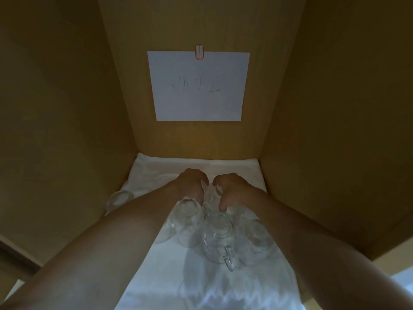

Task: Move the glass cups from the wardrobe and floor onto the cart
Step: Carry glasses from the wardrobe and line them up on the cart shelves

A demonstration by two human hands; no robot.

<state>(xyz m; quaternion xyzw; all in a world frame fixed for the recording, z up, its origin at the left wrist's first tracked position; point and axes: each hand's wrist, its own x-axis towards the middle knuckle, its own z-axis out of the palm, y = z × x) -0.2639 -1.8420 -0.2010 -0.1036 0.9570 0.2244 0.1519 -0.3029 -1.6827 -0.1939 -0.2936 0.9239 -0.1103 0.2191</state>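
Several clear glass cups stand upside down on a white cloth (178, 276) inside a wooden wardrobe compartment. My left hand (192, 182) curls over a glass cup at the back of the group; the cup is mostly hidden under it. My right hand (232, 189) closes around another glass cup (218, 190) right beside it. In front of the hands stand a plain cup (186, 220), a handled mug (218, 238) and a cup on the right (257, 242). One more cup (119, 199) sits apart at the left, partly behind my left forearm.
The compartment's wooden side walls (67, 130) close in on both sides. A white paper sheet (199, 86) with handwriting is taped to the back wall. The cloth covers the shelf floor out to the front edge.
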